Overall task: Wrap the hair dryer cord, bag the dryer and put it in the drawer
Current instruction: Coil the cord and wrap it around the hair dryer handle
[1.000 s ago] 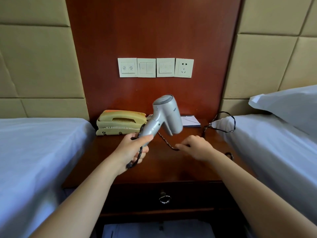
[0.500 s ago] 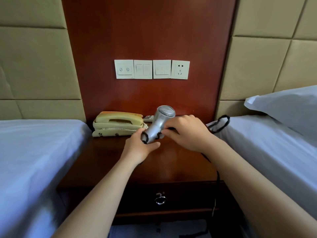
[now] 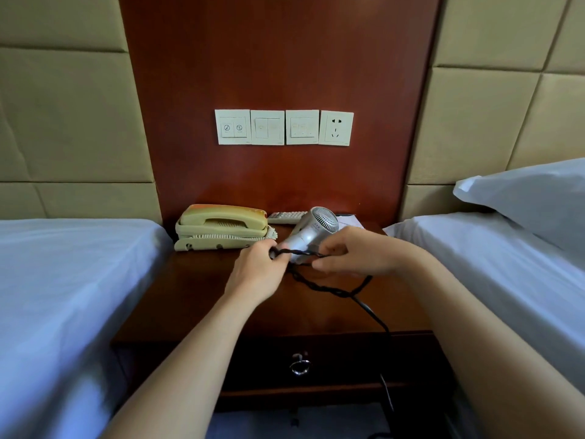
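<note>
One cord [image 3: 300,252] stretched between pinching fingers [image 3: 333,247].

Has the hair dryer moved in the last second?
Yes: the hair dryer has dropped, its head once above the telephone, now level with it.

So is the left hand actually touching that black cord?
Touching. The head view shows the left hand with its fingers curled round the twisted black cord, which runs out of its grip with no gap.
</note>
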`<control>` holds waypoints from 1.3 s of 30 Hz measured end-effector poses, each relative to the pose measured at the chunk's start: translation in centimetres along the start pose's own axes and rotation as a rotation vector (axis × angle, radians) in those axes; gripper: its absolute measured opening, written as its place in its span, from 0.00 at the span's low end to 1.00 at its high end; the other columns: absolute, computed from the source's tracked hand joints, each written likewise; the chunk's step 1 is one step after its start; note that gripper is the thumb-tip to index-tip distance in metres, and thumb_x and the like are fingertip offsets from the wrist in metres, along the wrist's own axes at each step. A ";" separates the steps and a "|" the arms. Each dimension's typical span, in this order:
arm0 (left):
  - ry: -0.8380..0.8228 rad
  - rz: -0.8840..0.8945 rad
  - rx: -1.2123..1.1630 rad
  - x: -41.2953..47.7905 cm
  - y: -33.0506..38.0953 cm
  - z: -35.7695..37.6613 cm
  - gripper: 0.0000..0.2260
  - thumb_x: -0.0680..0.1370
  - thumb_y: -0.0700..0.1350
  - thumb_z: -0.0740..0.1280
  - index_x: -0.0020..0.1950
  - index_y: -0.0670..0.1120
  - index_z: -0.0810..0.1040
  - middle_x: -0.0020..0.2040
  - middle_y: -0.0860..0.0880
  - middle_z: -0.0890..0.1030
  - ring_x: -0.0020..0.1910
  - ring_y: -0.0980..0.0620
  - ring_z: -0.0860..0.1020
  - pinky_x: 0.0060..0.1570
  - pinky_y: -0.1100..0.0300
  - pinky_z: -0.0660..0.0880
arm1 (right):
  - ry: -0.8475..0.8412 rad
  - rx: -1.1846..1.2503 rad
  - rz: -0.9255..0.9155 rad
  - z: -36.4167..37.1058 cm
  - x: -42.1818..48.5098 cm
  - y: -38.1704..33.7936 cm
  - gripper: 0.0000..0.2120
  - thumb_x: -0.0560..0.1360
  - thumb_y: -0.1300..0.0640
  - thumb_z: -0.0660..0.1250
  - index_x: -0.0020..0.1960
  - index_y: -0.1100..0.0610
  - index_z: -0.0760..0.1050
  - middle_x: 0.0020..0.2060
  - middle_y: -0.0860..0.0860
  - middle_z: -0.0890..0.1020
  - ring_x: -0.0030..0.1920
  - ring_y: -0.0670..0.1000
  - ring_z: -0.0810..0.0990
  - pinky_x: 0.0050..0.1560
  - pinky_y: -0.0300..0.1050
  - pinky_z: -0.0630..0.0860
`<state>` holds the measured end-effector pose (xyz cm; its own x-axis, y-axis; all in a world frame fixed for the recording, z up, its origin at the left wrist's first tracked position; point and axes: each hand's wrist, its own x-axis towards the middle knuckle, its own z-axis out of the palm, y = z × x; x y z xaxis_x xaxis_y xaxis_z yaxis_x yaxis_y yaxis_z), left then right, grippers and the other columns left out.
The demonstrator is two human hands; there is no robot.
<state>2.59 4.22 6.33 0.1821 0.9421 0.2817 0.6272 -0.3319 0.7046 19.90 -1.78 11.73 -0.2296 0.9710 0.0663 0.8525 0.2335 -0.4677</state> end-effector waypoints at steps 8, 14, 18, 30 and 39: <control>-0.111 0.078 -0.059 0.4 -0.9 -1.2 0.14 0.76 0.47 0.60 0.30 0.46 0.67 0.27 0.46 0.71 0.28 0.47 0.68 0.34 0.57 0.64 | 0.154 -0.027 0.042 -0.2 -0.1 4.1 0.21 0.71 0.49 0.70 0.24 0.52 0.67 0.23 0.46 0.66 0.29 0.46 0.63 0.34 0.46 0.62; -0.219 0.112 -0.103 0.5 -1.0 -2.3 0.17 0.79 0.47 0.58 0.30 0.47 0.63 0.24 0.49 0.68 0.26 0.48 0.72 0.34 0.58 0.64 | 0.557 -0.449 -0.019 -0.6 -0.5 4.2 0.10 0.74 0.52 0.66 0.35 0.55 0.74 0.30 0.47 0.73 0.39 0.56 0.75 0.41 0.44 0.60; -0.337 0.118 -0.114 0.4 -1.2 -3.0 0.13 0.79 0.47 0.59 0.35 0.44 0.65 0.28 0.44 0.66 0.21 0.54 0.73 0.32 0.59 0.63 | 0.699 -0.623 -0.039 -0.1 -0.7 5.5 0.12 0.71 0.50 0.59 0.38 0.55 0.77 0.34 0.46 0.78 0.44 0.55 0.75 0.45 0.44 0.58; -0.722 0.000 -0.401 -0.8 -0.1 -3.6 0.15 0.80 0.45 0.57 0.40 0.37 0.74 0.22 0.44 0.71 0.17 0.53 0.60 0.18 0.69 0.55 | 0.561 -0.328 0.192 -0.7 -1.2 6.7 0.03 0.75 0.57 0.63 0.43 0.52 0.69 0.38 0.51 0.76 0.40 0.57 0.77 0.43 0.56 0.76; -0.596 -0.172 -0.982 -0.6 0.3 -2.6 0.14 0.81 0.46 0.51 0.43 0.39 0.70 0.22 0.45 0.70 0.14 0.57 0.59 0.17 0.72 0.56 | 0.197 0.271 0.262 0.9 -1.6 6.8 0.10 0.76 0.62 0.65 0.57 0.60 0.74 0.38 0.59 0.73 0.34 0.54 0.73 0.31 0.45 0.73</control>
<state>0.67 3.47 8.05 0.6429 0.7652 -0.0343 -0.1310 0.1540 0.9793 25.69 -1.79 7.62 0.0948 0.9930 0.0697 0.7097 -0.0183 -0.7043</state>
